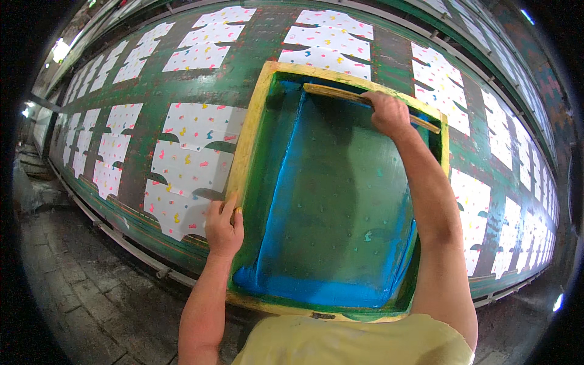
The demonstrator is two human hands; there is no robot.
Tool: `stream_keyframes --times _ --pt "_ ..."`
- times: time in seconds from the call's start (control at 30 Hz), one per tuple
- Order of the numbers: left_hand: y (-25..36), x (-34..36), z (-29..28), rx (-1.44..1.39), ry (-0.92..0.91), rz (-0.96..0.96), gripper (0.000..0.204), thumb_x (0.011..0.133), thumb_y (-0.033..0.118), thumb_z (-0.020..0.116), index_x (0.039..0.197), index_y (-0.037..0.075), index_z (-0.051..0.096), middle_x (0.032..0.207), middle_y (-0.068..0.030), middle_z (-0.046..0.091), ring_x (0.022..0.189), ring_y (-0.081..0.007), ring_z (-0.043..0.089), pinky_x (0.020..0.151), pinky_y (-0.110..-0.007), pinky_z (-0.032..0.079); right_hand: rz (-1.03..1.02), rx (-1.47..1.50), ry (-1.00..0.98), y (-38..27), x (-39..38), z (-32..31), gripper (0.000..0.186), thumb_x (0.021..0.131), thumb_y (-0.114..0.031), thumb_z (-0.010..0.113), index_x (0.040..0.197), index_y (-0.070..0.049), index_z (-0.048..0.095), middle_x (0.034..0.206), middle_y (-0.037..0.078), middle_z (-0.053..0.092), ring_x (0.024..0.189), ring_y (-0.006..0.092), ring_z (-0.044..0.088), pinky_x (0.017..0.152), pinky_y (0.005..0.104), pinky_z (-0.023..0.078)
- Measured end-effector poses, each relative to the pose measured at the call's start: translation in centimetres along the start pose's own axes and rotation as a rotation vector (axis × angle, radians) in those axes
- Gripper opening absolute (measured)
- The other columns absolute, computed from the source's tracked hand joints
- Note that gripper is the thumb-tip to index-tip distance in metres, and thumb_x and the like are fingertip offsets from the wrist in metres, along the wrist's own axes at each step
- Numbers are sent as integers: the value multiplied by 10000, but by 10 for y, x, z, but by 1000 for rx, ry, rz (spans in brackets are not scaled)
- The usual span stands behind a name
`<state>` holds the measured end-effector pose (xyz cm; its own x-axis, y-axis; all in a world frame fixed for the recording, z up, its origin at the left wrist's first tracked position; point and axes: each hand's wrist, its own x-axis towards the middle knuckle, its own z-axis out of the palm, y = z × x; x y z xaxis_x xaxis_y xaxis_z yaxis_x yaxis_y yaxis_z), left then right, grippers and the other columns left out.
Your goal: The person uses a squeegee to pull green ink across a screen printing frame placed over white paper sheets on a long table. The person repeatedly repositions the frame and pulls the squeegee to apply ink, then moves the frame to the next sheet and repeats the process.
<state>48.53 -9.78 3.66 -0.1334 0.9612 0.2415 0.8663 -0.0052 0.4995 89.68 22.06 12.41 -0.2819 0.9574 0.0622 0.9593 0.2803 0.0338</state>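
A yellow wooden screen frame (261, 100) with dark green mesh (334, 194) and blue ink along its edges lies on a long printing table. My right hand (389, 112) is closed on a wooden squeegee (331, 92), which lies across the far end inside the frame; its blade is hidden. My left hand (223, 228) grips the frame's left rail near the table's front edge.
Rows of white cut fabric pieces (201, 134) with small colourful prints lie along the green table (204, 85) on both sides of the frame. Metal rails (160, 272) run along the table edges, above a dark, worn floor (73, 261).
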Motion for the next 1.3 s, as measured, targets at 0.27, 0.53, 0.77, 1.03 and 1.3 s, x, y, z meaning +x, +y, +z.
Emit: stream_keyframes --times 0.27,0.53,0.77,1.03,1.3 --pt "2 0 1 -20 -1 -6 410 983 103 758 1388 45 732 1208 -204 676 1143 -442 655 988 -536 554 -19 -34 -12 16 24 9 463 941 -103 682 1379 -228 767 1304 148 794 1225 389 762 1046 534 621" --pt "0 2 1 6 50 73 406 1008 138 735 1409 78 733 1156 -197 695 1080 -443 668 933 -549 550 -148 -16 -96 -3 -18 -13 375 907 -153 699 1270 -175 792 1214 152 822 1158 366 790 1010 535 640" --pt "-12 0 5 18 50 123 447 988 156 750 1430 94 735 1092 -174 645 1050 -423 634 895 -564 531 -170 36 -152 -68 -149 -26 325 916 -152 740 1234 -195 789 1174 123 804 1126 346 795 936 499 660" --pt "-9 -2 2 55 35 72 452 1013 206 736 1459 127 727 1130 -185 663 1105 -428 652 922 -570 550 -133 132 -134 -149 -310 -36 352 903 -99 726 1239 -180 797 1152 123 778 1105 349 784 907 504 644" --pt "-9 -3 3 56 32 14 567 1064 319 696 1556 46 630 1267 -221 702 1217 -431 669 1017 -560 566 -103 166 -101 -221 -446 -37 338 898 -90 721 1221 -161 788 1109 119 755 1059 356 763 916 501 613"
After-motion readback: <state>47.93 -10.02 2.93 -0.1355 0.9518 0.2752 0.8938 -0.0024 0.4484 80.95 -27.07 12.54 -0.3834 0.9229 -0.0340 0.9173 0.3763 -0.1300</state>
